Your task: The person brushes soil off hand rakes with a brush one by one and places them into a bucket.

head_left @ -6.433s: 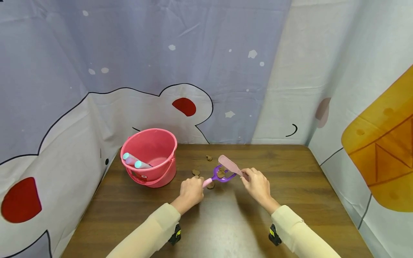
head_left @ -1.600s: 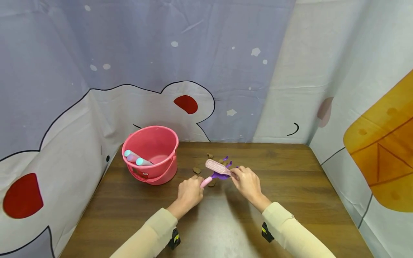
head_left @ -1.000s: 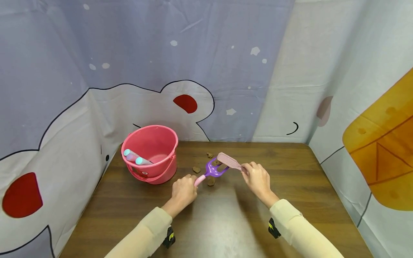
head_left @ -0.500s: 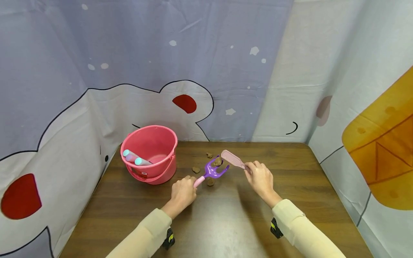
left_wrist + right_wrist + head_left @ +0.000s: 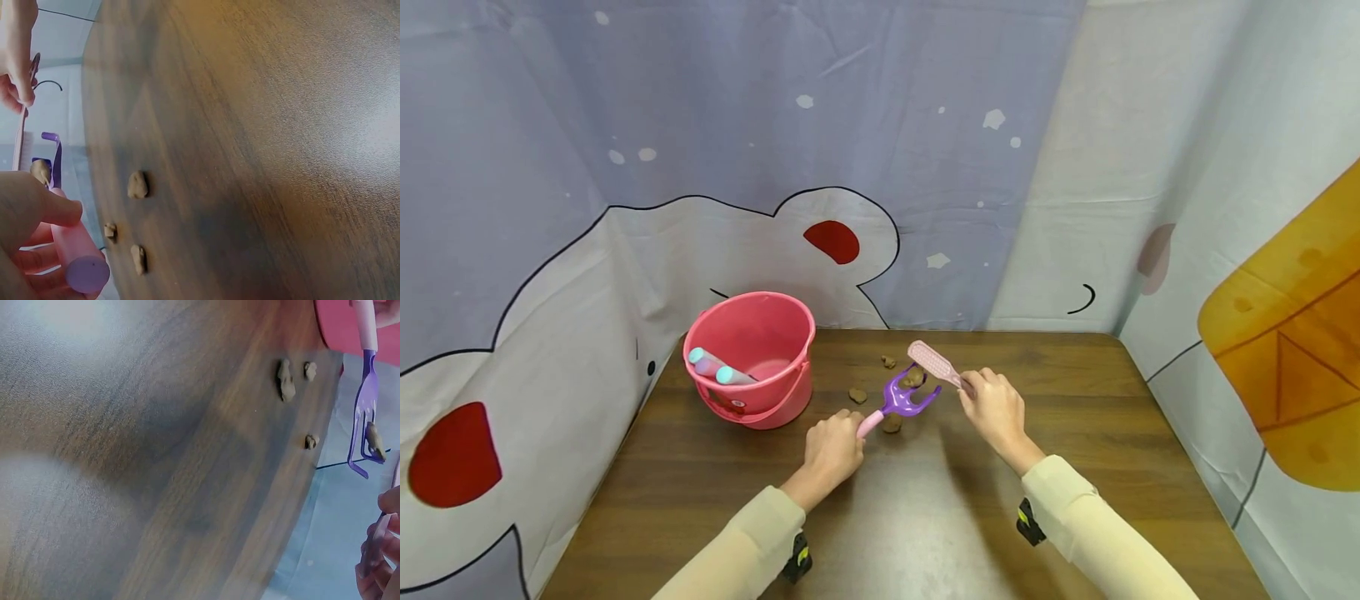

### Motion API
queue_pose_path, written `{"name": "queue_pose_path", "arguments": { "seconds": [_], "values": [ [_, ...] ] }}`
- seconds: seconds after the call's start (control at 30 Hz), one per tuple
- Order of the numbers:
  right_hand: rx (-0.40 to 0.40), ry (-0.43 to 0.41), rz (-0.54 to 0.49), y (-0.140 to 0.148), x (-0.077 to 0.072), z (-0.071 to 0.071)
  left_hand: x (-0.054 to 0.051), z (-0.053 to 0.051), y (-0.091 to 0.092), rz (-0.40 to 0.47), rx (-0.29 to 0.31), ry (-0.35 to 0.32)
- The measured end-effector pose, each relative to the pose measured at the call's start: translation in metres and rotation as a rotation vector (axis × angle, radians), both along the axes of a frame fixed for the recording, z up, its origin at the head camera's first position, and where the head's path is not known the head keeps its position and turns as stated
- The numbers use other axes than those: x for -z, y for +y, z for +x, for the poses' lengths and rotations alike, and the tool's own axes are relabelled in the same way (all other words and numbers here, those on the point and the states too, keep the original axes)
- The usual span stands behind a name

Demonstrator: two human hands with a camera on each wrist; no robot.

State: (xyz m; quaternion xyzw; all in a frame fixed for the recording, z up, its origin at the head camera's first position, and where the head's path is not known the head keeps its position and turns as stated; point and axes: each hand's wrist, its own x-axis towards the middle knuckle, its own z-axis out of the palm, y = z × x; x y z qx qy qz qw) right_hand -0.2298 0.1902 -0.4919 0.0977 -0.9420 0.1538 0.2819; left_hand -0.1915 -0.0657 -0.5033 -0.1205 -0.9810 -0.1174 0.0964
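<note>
My left hand [image 5: 831, 450] grips the pink handle of a purple toy garden fork [image 5: 901, 400]. A brown clump [image 5: 914, 377], like clay or mud, sits at the fork's curved prongs, held above the table in both wrist views. My right hand [image 5: 996, 414] pinches the handle of a pale pink brush [image 5: 929, 360]. Short bristles [image 5: 27, 150] show on one side of it in the left wrist view. The brush head is just beyond the prongs, close to the clump; the head view does not show whether they touch.
Brown clumps lie on the wooden table [image 5: 1037, 450] below the fork: one clump [image 5: 138, 185] apart from two others [image 5: 110, 230]. A pink bucket [image 5: 786, 408] with several pastel-handled tools [image 5: 730, 376] stands left. Printed cloth [image 5: 925, 167] hangs behind the table.
The brush, laid across the fork 1.6 seconds ago, has shifted up and right off it, uncovering the clump. Since half a second ago the brush has tilted and moved slightly left; the fork barely shifted right.
</note>
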Motion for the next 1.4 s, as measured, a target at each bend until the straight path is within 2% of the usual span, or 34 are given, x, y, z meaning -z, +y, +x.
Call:
{"name": "queue_pose_path", "arguments": {
  "seconds": [0.23, 0.77, 1.13, 1.27, 1.4],
  "values": [
    [-0.035, 0.003, 0.020, -0.004, 0.003, 0.005, 0.001, -0.003, 0.001, 0.000, 0.001, 0.017],
    [-0.128, 0.004, 0.055, -0.004, 0.012, 0.023, 0.002, -0.009, -0.007, 0.017, -0.071, 0.002],
    [-0.122, -0.008, 0.086, 0.006, 0.024, 0.029, 0.000, -0.013, -0.012, 0.044, -0.072, 0.055],
    [-0.124, 0.020, 0.083, 0.008, 0.025, 0.028, 0.000, -0.013, -0.012, 0.050, -0.071, 0.053],
    [-0.139, 0.068, 0.068, 0.006, 0.019, 0.025, 0.002, -0.013, -0.009, 0.048, -0.072, 0.030]
  ]
}}
